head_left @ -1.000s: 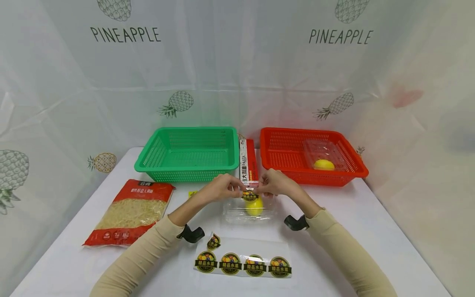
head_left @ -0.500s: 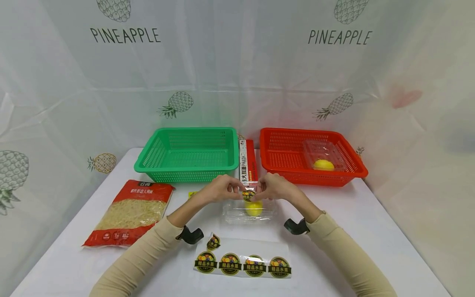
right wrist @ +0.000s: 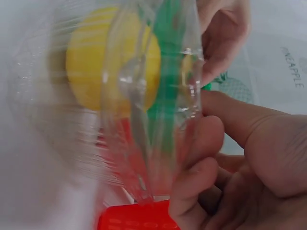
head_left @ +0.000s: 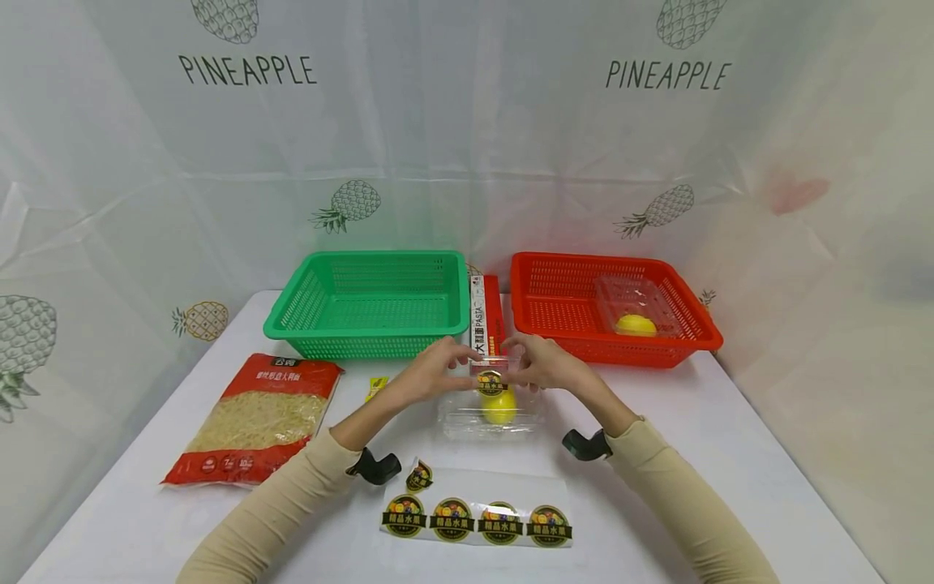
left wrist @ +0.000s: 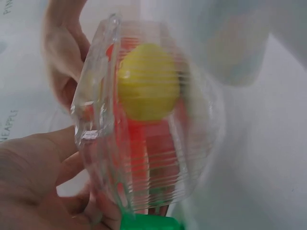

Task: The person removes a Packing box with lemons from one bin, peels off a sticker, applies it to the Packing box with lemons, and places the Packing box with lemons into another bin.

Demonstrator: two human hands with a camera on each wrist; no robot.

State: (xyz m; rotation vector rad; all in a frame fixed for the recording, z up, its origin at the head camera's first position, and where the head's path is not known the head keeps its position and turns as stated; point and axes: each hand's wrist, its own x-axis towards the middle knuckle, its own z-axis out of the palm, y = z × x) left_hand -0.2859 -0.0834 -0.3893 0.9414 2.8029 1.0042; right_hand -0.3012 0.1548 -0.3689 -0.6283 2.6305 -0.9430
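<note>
A clear plastic clamshell box point(head_left: 456, 420) stands mid-table with a lemon-like yellow fruit point(head_left: 499, 408) inside. A round black-and-gold fruit label point(head_left: 492, 383) lies against its lid. My left hand point(head_left: 438, 371) grips the lid from the left, its thumb point(left wrist: 60, 141) on the face and fingers bent at the far edge. From the right, my right hand point(head_left: 543, 362) holds the lid likewise; its thumb point(right wrist: 230, 108) touches the plastic and its other fingers curl beside it. Several more labels sit on a white backing sheet point(head_left: 496, 485) nearer the body, one with a lifted corner.
Behind stand a green basket point(head_left: 365, 345) and a red basket point(head_left: 584, 349), the red one holding another clear box point(head_left: 627, 294) with a yellow fruit. Between them lies a red-and-white pasta box point(head_left: 487, 316). A red pasta bag point(head_left: 255, 414) and a small yellow packet point(head_left: 376, 387) lie left.
The label was pinched at its sides by both hands; now the fingers have spread off it and it shows whole on the lid. The box has stayed in place.
</note>
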